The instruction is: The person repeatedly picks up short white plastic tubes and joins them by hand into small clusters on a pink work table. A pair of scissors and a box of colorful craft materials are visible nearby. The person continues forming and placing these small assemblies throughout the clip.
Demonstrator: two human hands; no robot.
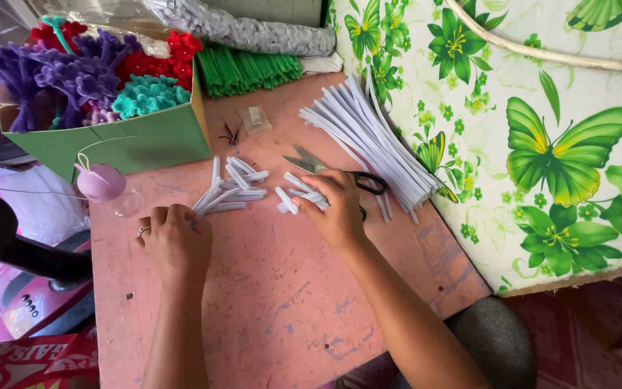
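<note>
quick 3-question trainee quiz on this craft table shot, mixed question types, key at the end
1. True or false: the scissors lie beside the right hand.
2. What does the left hand touch? A) short white pieces B) green sticks C) pink ball
3. What colour is the box that holds the fuzzy flowers?

Key: 1 true; 2 A; 3 green.

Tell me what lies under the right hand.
Under the right hand lie short white stem pieces and black-handled scissors. The blades and one handle loop show; the hand covers the rest.
</note>
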